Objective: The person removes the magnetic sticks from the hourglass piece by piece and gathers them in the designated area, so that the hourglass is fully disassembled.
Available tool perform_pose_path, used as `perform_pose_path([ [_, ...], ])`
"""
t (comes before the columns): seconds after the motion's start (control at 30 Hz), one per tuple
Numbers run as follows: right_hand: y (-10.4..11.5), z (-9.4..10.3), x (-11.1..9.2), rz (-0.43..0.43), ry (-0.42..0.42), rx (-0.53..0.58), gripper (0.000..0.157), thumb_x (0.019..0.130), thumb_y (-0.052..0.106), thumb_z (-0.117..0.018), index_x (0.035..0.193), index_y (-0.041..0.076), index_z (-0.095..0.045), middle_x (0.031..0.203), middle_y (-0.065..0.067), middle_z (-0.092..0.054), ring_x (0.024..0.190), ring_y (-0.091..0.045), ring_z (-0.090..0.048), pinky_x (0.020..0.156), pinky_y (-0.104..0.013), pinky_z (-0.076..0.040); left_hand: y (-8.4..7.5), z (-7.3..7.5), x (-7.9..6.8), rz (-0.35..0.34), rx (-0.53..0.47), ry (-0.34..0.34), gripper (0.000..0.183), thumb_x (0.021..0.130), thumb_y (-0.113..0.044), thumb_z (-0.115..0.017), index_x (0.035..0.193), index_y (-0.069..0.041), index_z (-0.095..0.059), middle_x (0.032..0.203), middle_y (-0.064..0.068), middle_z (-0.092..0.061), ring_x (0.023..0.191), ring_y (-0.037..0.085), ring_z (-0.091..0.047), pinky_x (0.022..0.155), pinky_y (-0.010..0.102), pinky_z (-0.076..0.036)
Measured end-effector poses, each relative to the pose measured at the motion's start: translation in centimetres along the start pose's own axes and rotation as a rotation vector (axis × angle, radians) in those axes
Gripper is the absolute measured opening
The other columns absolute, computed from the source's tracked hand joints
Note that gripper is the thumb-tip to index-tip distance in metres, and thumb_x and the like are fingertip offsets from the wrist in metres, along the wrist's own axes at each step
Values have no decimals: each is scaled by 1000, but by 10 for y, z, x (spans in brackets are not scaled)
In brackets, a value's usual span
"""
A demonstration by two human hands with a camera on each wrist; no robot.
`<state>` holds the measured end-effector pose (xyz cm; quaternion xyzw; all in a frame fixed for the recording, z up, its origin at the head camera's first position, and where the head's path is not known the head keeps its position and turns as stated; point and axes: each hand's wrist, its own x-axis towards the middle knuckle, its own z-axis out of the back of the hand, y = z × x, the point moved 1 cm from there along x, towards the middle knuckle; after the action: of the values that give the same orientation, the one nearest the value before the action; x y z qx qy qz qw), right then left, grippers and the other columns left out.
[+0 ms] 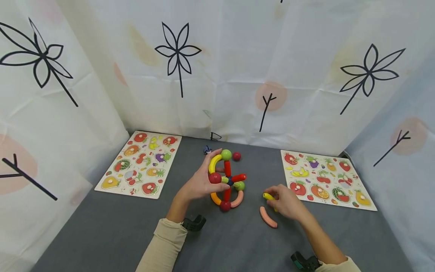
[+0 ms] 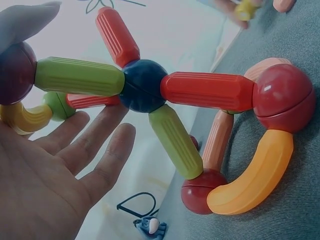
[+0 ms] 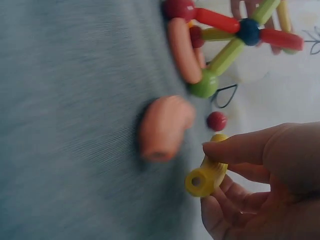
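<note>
My left hand [image 1: 201, 183] grips a model of magnetic sticks and balls from its left side, thumb by a dark red ball [image 2: 17, 75]. A dark blue ball [image 2: 144, 86] forms the model's hub, with red sticks [image 2: 207, 91] and light green sticks [image 2: 80, 76] joined to it. Curved yellow, orange and pink sticks link the outer balls. To the right, my right hand [image 1: 286, 202] pinches a yellow curved stick [image 3: 212, 172] between thumb and fingers; its hollow end shows. Just left of that hand, a pink curved stick [image 1: 267, 217] lies on the table.
A loose red ball [image 1: 236, 156] sits behind the model, and a small blue object [image 1: 207, 150] lies near the back edge. Fruit-picture boards lie at the left [image 1: 136, 166] and right [image 1: 326, 179]. A patterned white cloth [image 1: 231, 75] encloses the grey table [image 1: 112, 230].
</note>
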<state>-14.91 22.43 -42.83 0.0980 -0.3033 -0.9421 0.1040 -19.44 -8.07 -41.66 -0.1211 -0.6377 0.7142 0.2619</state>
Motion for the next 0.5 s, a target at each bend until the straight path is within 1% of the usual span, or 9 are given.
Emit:
perform_pose_path([
  [0.1,-8,-4,-6,-36,18,13,27,91,8,-74,117,1,-72,101,-9,-63,82,-15,-57,66,-23,-50,-1,-1,1,-4,-2,-4,101,86,-10,-80,158,-33,-14,155,6,-33,137,32,-53,93,40,-60],
  [0.2,-11,-7,-8,-58,29,33,28,91,12,-76,117,3,-73,103,-8,-63,84,-14,-57,68,-25,-50,-1,-2,1,6,-11,-14,100,85,-9,-80,158,-32,-15,153,7,-36,138,32,-53,93,43,-60],
  [0.3,-11,-8,-9,-47,25,31,28,90,16,-77,115,4,-73,104,-7,-64,85,-14,-57,70,-26,-50,-1,-4,1,18,-28,-11,101,84,-8,-80,157,-26,-13,155,8,-36,141,34,-50,98,49,-58],
  [0.4,-6,-5,-5,4,-20,8,23,91,17,-76,111,5,-74,104,-7,-66,85,-14,-60,71,-25,-51,0,-5,0,33,-32,-6,101,84,-9,-80,157,-22,-12,155,8,-37,143,34,-49,99,49,-57],
  [0.5,8,3,6,98,-90,34,21,94,16,-73,112,5,-71,107,-10,-67,88,-17,-65,72,-25,-53,1,-4,0,16,-63,12,100,85,-6,-78,158,-19,-11,155,10,-35,143,38,-48,98,45,-58],
])
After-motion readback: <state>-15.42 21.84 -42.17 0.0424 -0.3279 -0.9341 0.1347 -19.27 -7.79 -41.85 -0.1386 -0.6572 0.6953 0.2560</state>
